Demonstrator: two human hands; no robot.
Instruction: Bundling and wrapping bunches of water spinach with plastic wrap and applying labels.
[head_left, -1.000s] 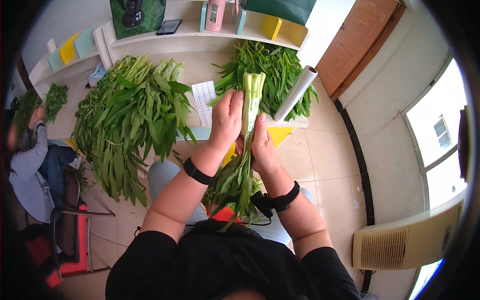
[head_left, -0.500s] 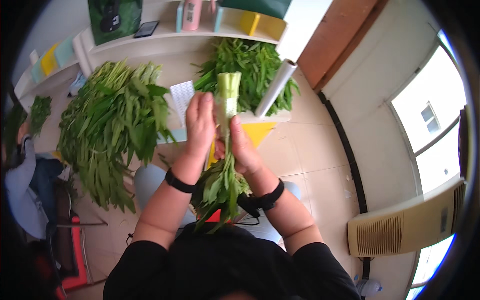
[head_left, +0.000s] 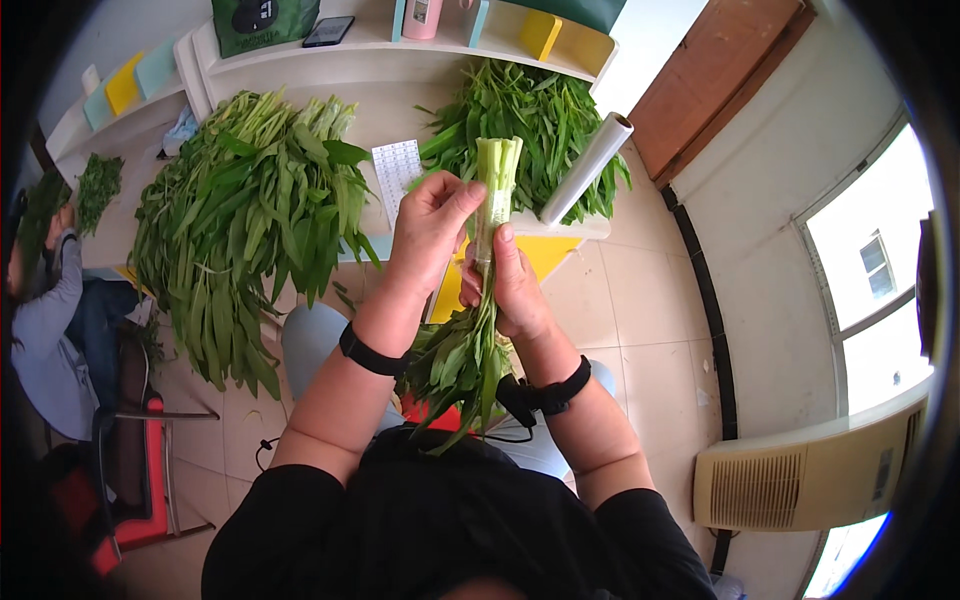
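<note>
Pale-stemmed bundle of leafy greens point(head_left: 497, 172): up in the air between both hands, over the lap, right by the front edge of the pale wood-look surface point(head_left: 390, 108). Cut ends on top, leaves hanging down toward the knees.
White printed label point(head_left: 499, 213): on the stems, just above the right thumb. Looks like some shiny clear film around there too.
Bare right hand point(head_left: 520, 292): fingers clamped around the stems below the label, thumb pointing up along them. Black strap point(head_left: 563, 388) on that wrist.
Bare left hand point(head_left: 428, 230): thumb right up against the upper stems, other fingers curled in. Honestly can't tell if they're pinching anything.
Big heap of long dark-green leaves point(head_left: 245, 220): left part of the surface, spilling way over the front.
Second heap of brighter green leaves point(head_left: 525, 112): on the right, behind the bundle.
Shiny roll of clear plastic film point(head_left: 588, 168): tilted, just beside the second heap.
White paper sheet with a printed grid point(head_left: 397, 180): between the two heaps, near the left hand.
Curved pale shelf point(head_left: 300, 55): at the back, with a dark green bag point(head_left: 262, 25), a black phone point(head_left: 329, 32) and a pink bottle point(head_left: 421, 18).
Far left: co-worker in a grey-blue long sleeve point(head_left: 52, 335), small clump of greens point(head_left: 99, 190) nearby.
</note>
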